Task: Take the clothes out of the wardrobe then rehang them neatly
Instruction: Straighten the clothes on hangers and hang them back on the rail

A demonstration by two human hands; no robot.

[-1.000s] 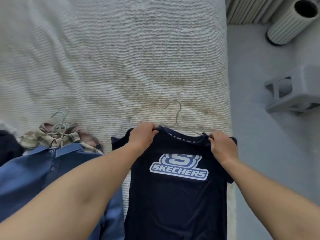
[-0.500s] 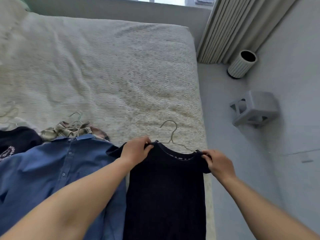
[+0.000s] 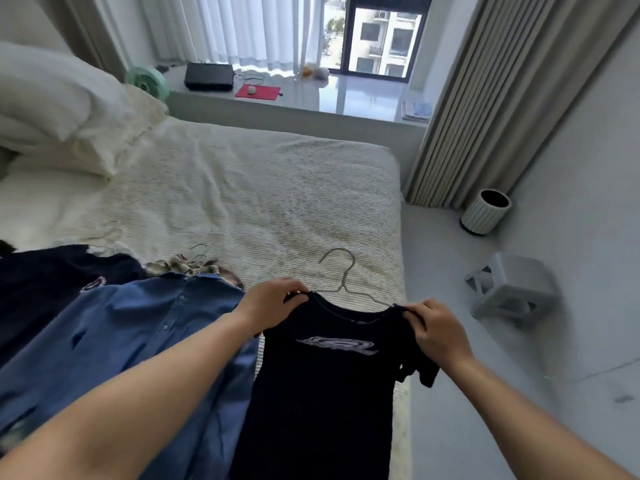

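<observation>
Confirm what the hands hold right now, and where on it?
Both grip the navy T-shirt at its shoulders: left hand at one, right hand at the other. It sits on a wire hanger.

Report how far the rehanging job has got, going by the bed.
Done: several clothes are out and lie on the bed, including a blue shirt and a plaid shirt on hangers. In hand: the left hand and right hand grip the shoulders of a navy T-shirt on a wire hanger. Left: hanging everything back; no wardrobe in view.
</observation>
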